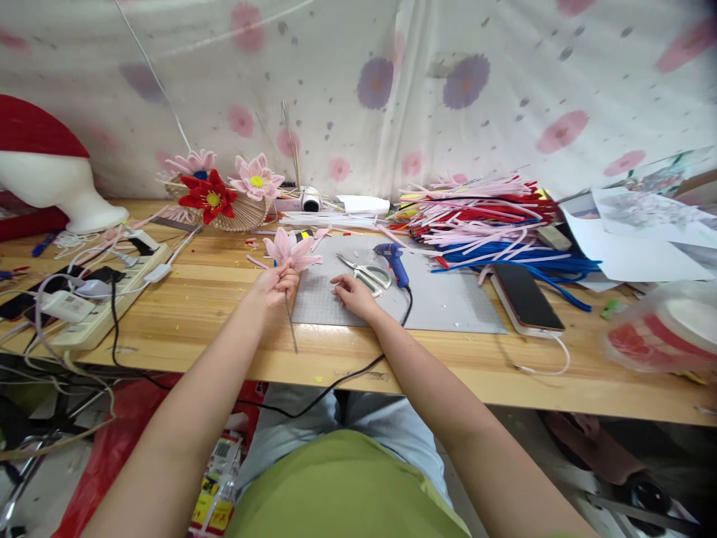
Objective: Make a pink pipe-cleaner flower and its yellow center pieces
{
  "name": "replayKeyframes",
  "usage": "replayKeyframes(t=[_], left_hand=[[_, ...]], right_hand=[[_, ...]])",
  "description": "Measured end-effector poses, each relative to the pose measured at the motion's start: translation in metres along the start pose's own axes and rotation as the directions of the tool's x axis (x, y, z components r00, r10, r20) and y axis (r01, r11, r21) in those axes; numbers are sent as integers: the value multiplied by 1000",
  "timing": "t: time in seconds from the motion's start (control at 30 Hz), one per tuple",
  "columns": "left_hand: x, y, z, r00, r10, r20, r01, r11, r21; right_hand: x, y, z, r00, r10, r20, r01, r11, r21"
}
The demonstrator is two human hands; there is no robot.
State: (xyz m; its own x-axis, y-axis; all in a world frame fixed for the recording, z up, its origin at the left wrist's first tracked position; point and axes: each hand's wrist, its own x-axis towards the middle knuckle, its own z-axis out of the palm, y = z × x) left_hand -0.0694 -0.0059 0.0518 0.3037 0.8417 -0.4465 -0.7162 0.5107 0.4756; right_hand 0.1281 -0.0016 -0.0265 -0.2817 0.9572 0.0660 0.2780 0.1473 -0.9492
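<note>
In the head view, my left hand [278, 285] grips a pink pipe-cleaner flower [290, 251] just under its petals. The thin stem [292, 327] of this flower hangs down below my fingers. Over the left part of a grey cutting mat [448, 310] is my right hand [356, 296], its fingers loosely bent and apart with nothing visible in them. Just beyond that hand lie silver scissors [370, 275]. A blue glue gun [395, 263] rests on the mat to the right of the scissors, its black cord running toward the front edge.
A woven fan [243, 217] bearing red and pink flowers stands at the back left, near a cabled power strip [112, 299]. Bundled pipe cleaners [482, 217] lie at the back right. A phone [528, 297] and a plastic tub [666, 325] sit on the right.
</note>
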Motion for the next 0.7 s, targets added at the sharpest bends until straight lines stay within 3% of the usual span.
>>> replayKeyframes(t=[0.1,0.27,0.5,0.7], left_hand=[[14,-25,6,996,79,32,-70,972,-223],[30,-51,5,982,187,38,-164,931,-325],[35,-54,-9,927,357,-114,-373,906,-200],[32,-51,-16,888,454,-78,-461,872,-165]], right_hand=[[0,-3,-1,999,39,1,-39,996,85],[-3,-12,-1,998,53,42,-60,982,177],[-8,-12,1,986,-126,105,131,990,-47],[-7,-9,2,988,-151,30,154,977,-147]])
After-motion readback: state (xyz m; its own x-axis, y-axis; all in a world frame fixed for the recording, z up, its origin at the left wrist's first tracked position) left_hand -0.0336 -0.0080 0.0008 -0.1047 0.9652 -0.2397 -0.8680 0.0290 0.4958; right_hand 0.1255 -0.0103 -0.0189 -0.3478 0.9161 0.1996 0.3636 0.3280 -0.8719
